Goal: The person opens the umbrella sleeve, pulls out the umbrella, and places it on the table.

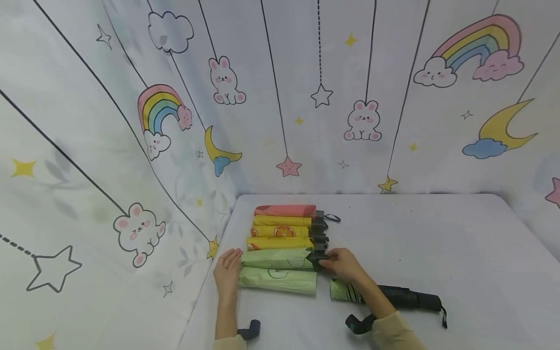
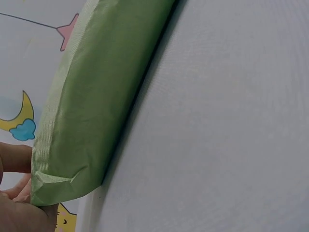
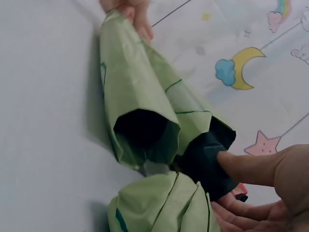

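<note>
My right hand point(image 1: 345, 265) pinches the black handle point(image 3: 207, 164) of a folded light-green umbrella point(image 1: 277, 258), with its thumb along one side. At the umbrella's left end, my left hand point(image 1: 227, 272) rests with fingers nearly straight, touching the end. In front of it lies a light-green sleeve point(image 1: 277, 282); its dark hollow opening point(image 3: 142, 128) faces the right wrist camera. The sleeve's closed end point(image 2: 67, 186) is beside the left fingers in the left wrist view. Under my right forearm is another folded umbrella point(image 1: 407, 297), green at one end and black along the rest.
Behind the green umbrella lie several yellow folded umbrellas point(image 1: 284, 231), one with orange slices, and a red one point(image 1: 284, 210) at the back with a wrist loop. The white table point(image 1: 437, 243) meets a patterned curtain point(image 1: 315, 146) at its back and left.
</note>
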